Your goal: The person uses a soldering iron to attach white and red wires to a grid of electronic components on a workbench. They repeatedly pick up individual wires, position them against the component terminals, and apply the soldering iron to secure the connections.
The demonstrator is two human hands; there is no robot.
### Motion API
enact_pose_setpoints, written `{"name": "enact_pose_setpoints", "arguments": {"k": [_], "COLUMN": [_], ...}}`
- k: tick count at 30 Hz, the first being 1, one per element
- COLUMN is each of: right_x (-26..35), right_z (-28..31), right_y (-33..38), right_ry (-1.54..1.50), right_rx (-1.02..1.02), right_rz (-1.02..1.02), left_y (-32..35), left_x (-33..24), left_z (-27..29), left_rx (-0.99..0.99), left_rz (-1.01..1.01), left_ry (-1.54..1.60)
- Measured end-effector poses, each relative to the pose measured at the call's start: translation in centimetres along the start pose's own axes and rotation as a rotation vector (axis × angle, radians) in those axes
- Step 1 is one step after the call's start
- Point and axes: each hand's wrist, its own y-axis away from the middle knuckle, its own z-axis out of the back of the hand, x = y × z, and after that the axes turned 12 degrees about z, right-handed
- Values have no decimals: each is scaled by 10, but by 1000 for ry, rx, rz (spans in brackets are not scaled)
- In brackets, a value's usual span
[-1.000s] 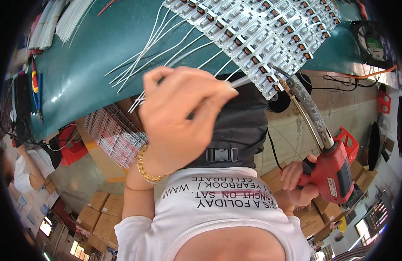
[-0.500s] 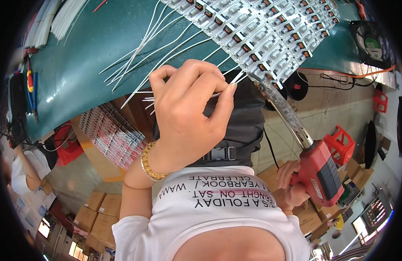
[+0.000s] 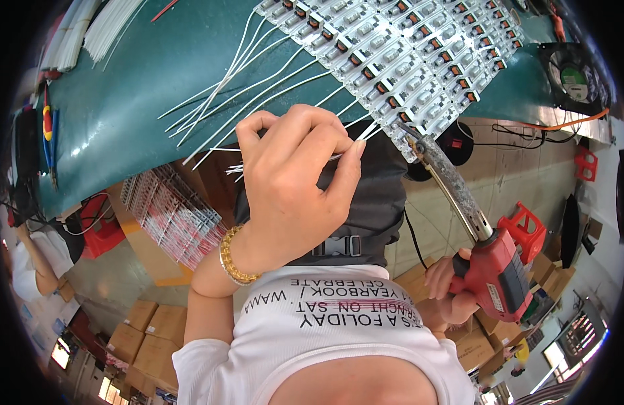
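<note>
On the worktop, the module panel overhangs the near edge, between wires at left and a fan at right.

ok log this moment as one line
left grip: pinching white wires | right grip: holding red soldering gun | tip: at near corner of component panel | panel: overhanging green table edge

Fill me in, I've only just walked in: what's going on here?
The person's left hand pinches thin white wires by the near corner of a panel of small light-coloured modules. The right hand grips a red soldering gun, its tip at that same corner; whether it touches is hard to tell. More white wires fan out from the panel's edge over the green table.
</note>
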Motion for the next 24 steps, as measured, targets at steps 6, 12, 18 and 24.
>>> {"name": "enact_pose_setpoints", "arguments": {"k": [6, 12, 18, 24], "right_x": [-16, -20, -3, -10], "right_z": [18, 33, 12, 27], "right_y": [1, 12, 9, 10], "right_ry": [-145, -136, 30, -39], "right_rx": [111, 197, 76, 168], "right_rz": [143, 158, -5, 101], "left_y": [2, 2, 2, 2], "left_x": [-3, -9, -9, -9], "left_z": [9, 5, 2, 3], "left_rx": [28, 110, 107, 103], "left_rz": [70, 18, 15, 14], "left_ry": [51, -49, -80, -91]}}
